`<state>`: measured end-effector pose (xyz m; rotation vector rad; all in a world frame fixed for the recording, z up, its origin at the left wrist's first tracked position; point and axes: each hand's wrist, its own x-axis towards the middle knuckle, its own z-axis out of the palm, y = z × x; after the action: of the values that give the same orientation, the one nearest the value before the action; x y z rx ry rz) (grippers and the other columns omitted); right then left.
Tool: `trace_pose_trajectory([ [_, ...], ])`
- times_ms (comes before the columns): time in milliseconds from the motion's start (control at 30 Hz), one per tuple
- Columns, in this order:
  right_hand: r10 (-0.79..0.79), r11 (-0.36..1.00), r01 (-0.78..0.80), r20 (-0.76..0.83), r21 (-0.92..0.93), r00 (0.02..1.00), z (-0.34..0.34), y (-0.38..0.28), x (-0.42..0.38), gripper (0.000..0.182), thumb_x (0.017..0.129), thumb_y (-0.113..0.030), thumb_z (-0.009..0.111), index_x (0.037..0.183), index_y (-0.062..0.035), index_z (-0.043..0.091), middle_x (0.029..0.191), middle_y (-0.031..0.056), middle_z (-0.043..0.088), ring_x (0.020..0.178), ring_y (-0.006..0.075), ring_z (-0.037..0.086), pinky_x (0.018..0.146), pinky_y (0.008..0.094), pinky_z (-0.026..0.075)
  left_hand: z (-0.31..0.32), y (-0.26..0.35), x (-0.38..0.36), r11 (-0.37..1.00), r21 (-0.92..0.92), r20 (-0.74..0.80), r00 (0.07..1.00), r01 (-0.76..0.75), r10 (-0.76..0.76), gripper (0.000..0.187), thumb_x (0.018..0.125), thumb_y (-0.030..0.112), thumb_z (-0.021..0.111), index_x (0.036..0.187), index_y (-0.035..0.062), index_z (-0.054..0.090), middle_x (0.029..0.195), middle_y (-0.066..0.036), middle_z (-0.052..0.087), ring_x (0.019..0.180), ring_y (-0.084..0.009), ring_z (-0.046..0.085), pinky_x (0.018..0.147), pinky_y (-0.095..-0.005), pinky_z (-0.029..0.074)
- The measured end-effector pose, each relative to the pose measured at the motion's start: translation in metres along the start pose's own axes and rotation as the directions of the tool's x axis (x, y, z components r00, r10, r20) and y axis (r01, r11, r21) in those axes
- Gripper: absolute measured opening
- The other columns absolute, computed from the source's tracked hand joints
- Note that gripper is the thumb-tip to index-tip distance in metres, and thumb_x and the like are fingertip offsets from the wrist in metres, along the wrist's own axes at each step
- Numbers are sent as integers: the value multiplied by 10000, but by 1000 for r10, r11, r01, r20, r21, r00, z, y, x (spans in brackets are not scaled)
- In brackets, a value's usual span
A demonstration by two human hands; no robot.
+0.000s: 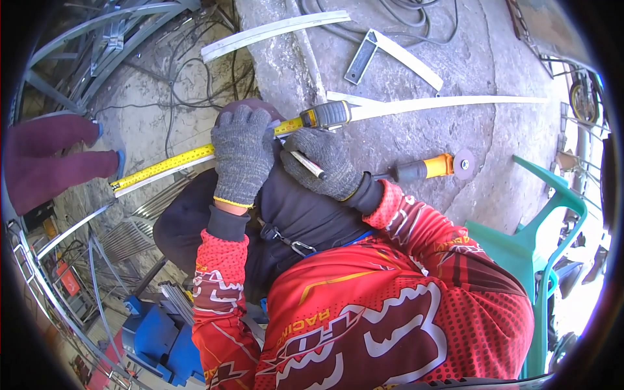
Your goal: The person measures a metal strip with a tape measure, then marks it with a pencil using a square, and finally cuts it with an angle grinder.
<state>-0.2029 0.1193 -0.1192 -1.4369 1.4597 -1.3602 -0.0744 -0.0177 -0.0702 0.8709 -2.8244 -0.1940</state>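
Observation:
A long pale metal bar (455, 103) lies across in front of my knees. Along it stretches the yellow blade of a tape measure (330, 115), whose case rests on the bar just beyond my right hand. My left hand (244, 153), in a grey knit glove, is closed over the blade and bar at my knee. Also gloved, my right hand (328, 166) grips a white marker (307, 164) close to the blade, beside the case. Its tip is hidden by the glove.
An angle grinder (426, 169) lies on the concrete at right. Ahead are a try square (393, 58), another metal strip (276, 32) and cables (416, 19). A green plastic chair (533, 244) stands at right. Another person's legs (62, 156) are at far left, near the blade's end.

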Motion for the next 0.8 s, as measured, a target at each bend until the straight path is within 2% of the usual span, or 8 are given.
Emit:
trace_pose_trajectory([
  [67, -60, 995, 58, -23, -80, 998, 1, 0, 0, 112, 971, -52, 605, 1081, -35, 597, 1001, 111, 620, 946, 265, 629, 818, 368, 559, -1, 0, 0, 1000, 1, -8, 1000, 0, 0, 159, 855, 190, 720, 925, 106, 605, 944, -149, 571, 925, -405, 589, 724, -539, 416],
  [200, -86, 992, 83, -30, -95, 996, -2, -2, 2, 118, 964, -52, 618, 1079, -30, 606, 992, 114, 629, 936, 275, 638, 813, 372, 560, -1, 0, 0, 1000, -5, -16, 1000, -6, 6, 155, 858, 187, 719, 922, 109, 602, 941, -149, 566, 918, -406, 587, 721, -540, 415],
  [300, -130, 971, 121, -30, -208, 991, -4, -3, 5, 119, 955, -51, 631, 1070, -24, 614, 981, 117, 639, 923, 288, 647, 811, 380, 562, -1, 0, 0, 1000, -10, -14, 1000, -10, 10, 161, 849, 183, 723, 923, 110, 599, 943, -149, 565, 918, -406, 588, 721, -541, 416],
  [367, -132, 976, 101, -157, -193, 979, 1, -1, 7, 103, 875, -122, 755, 894, -80, 663, 798, 123, 637, 743, 353, 638, 693, 444, 512, -1, -1, 0, 1000, -13, -14, 1000, -15, 14, 166, 844, 180, 725, 923, 110, 598, 944, -149, 565, 919, -405, 589, 721, -541, 416],
  [400, -132, 976, 101, -157, -193, 979, 0, 0, 6, 103, 875, -122, 755, 894, -80, 663, 798, 123, 637, 743, 353, 638, 693, 444, 512, -1, -1, 0, 1000, -8, -14, 1000, -14, 14, 170, 840, 177, 727, 926, 109, 597, 947, -148, 566, 919, -405, 589, 721, -541, 417],
  [467, -86, 988, 80, -42, -132, 995, -2, -2, 2, 133, 941, -48, 643, 1069, -22, 620, 980, 120, 647, 920, 300, 653, 805, 379, 562, -1, -1, 0, 1000, -4, -14, 1000, -13, 13, 174, 835, 174, 728, 928, 108, 596, 949, -148, 567, 920, -405, 590, 721, -542, 418],
  [667, -13, 997, 11, -16, -72, 1000, 2, 2, 1, 142, 936, -46, 644, 1074, -20, 621, 984, 128, 644, 919, 290, 651, 804, 371, 561, -2, 0, 0, 1000, 2, -1, 1000, -8, 8, 177, 829, 164, 726, 930, 104, 595, 954, -150, 569, 920, -409, 592, 724, -543, 422],
  [800, -23, 998, 22, -15, -52, 1000, 2, 2, 1, 124, 951, -53, 626, 1071, -26, 612, 988, 124, 635, 927, 279, 645, 807, 368, 559, -3, -1, 0, 1000, -8, -3, 1000, -12, 12, 177, 828, 162, 726, 935, 104, 599, 956, -150, 572, 923, -408, 593, 725, -543, 423],
])
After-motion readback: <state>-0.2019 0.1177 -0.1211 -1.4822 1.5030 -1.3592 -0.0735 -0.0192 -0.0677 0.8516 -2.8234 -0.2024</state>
